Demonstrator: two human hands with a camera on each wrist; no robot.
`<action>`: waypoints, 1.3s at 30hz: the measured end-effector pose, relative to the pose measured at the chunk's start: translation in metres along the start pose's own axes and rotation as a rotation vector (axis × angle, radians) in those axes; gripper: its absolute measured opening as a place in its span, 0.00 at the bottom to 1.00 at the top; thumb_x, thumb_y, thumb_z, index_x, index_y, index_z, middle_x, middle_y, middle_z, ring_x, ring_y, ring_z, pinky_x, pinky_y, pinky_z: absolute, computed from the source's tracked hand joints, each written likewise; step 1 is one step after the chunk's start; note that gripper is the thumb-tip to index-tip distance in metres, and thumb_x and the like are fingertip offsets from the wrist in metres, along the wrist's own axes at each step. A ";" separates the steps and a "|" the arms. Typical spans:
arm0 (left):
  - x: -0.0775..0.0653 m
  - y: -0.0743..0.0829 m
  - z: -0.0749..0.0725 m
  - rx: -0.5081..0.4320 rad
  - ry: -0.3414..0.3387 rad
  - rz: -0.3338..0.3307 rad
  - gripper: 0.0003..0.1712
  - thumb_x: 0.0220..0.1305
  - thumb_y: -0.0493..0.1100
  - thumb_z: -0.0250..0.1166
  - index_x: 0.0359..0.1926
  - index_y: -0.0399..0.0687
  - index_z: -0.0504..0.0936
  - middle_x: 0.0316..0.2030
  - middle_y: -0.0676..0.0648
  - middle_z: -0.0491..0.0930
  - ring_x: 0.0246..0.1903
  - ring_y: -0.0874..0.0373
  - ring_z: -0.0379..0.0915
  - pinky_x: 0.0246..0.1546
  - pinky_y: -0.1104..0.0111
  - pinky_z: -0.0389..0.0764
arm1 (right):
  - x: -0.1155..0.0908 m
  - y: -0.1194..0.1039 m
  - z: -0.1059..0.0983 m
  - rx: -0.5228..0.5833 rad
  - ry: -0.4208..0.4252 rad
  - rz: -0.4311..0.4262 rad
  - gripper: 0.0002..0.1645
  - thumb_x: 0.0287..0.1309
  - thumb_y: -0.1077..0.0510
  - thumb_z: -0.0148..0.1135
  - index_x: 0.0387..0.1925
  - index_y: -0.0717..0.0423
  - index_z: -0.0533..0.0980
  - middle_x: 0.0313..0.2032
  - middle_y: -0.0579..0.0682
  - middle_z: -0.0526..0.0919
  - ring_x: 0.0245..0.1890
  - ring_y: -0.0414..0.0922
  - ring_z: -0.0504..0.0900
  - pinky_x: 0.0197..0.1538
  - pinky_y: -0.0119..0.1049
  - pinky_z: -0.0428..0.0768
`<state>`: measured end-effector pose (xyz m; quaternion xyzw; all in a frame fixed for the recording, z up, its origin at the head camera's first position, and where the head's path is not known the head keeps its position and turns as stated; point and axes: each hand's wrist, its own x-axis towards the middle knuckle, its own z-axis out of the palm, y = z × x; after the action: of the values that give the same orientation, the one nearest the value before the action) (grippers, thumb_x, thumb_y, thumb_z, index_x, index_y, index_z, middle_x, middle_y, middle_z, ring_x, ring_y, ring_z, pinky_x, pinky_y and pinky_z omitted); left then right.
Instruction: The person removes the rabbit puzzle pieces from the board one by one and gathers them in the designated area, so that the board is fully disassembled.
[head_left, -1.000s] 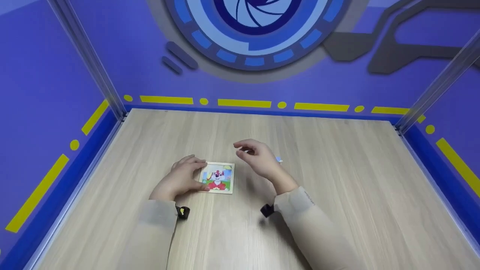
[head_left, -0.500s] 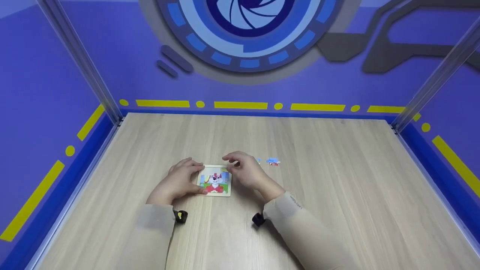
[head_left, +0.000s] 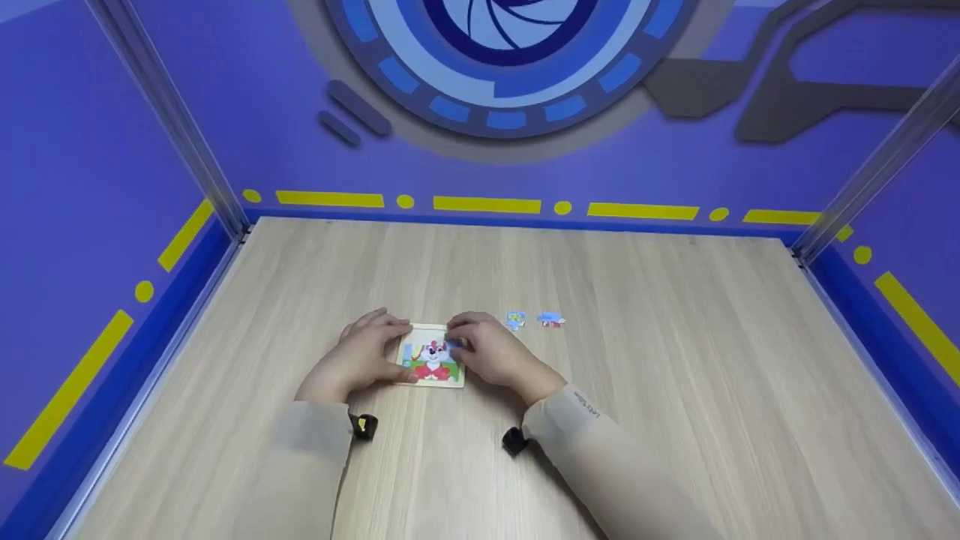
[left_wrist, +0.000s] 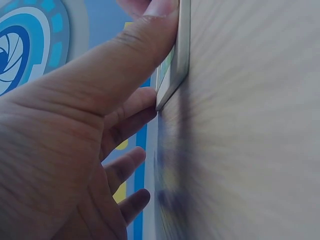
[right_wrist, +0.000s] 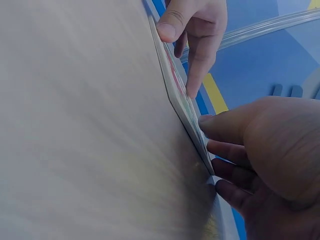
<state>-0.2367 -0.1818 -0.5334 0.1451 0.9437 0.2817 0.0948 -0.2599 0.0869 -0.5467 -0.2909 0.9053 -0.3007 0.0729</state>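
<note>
A small square jigsaw puzzle (head_left: 433,370) with a pale wooden frame and a red-and-white cartoon animal lies on the table. My left hand (head_left: 352,360) grips its left side, thumb near the lower edge and fingers at the upper left corner. In the left wrist view the thumb (left_wrist: 145,45) bears on the frame's face. My right hand (head_left: 491,352) is bent over the upper right corner, fingertips pinching a small bluish puzzle piece (head_left: 453,343), mostly hidden by the fingers. In the right wrist view, thumb and fingertips sit right at the puzzle's edge.
Two loose puzzle pieces lie beyond the right hand: a blue and yellow one (head_left: 516,319) and a blue and red one (head_left: 551,319). The wood-grain table (head_left: 675,375) is bounded by blue-purple panels (head_left: 225,112) at the back and sides.
My right hand has come down and left from above the table to the puzzle's upper right corner, uncovering the two loose pieces. The left hand keeps its grip on the frame.
</note>
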 end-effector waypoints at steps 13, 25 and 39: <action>-0.001 0.000 0.001 0.010 0.007 0.008 0.53 0.56 0.55 0.90 0.78 0.40 0.81 0.79 0.40 0.77 0.89 0.32 0.53 0.91 0.33 0.50 | -0.003 -0.002 0.005 -0.015 -0.006 0.006 0.17 0.82 0.59 0.64 0.64 0.56 0.88 0.72 0.55 0.80 0.78 0.55 0.75 0.85 0.53 0.74; 0.000 -0.001 0.001 0.011 0.011 0.004 0.53 0.54 0.55 0.90 0.77 0.41 0.81 0.79 0.39 0.77 0.89 0.32 0.53 0.90 0.32 0.51 | -0.003 0.001 0.006 0.010 0.023 0.008 0.15 0.80 0.59 0.67 0.62 0.52 0.88 0.71 0.53 0.81 0.77 0.55 0.76 0.83 0.53 0.77; 0.000 0.000 0.000 -0.002 0.006 -0.013 0.53 0.55 0.54 0.90 0.78 0.42 0.80 0.80 0.40 0.77 0.90 0.33 0.51 0.91 0.34 0.49 | 0.000 0.005 0.004 0.003 0.073 0.034 0.26 0.76 0.56 0.73 0.70 0.57 0.84 0.68 0.54 0.86 0.73 0.54 0.80 0.78 0.53 0.81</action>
<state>-0.2369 -0.1817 -0.5332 0.1378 0.9446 0.2826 0.0939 -0.2610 0.0880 -0.5524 -0.2641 0.9118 -0.3113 0.0454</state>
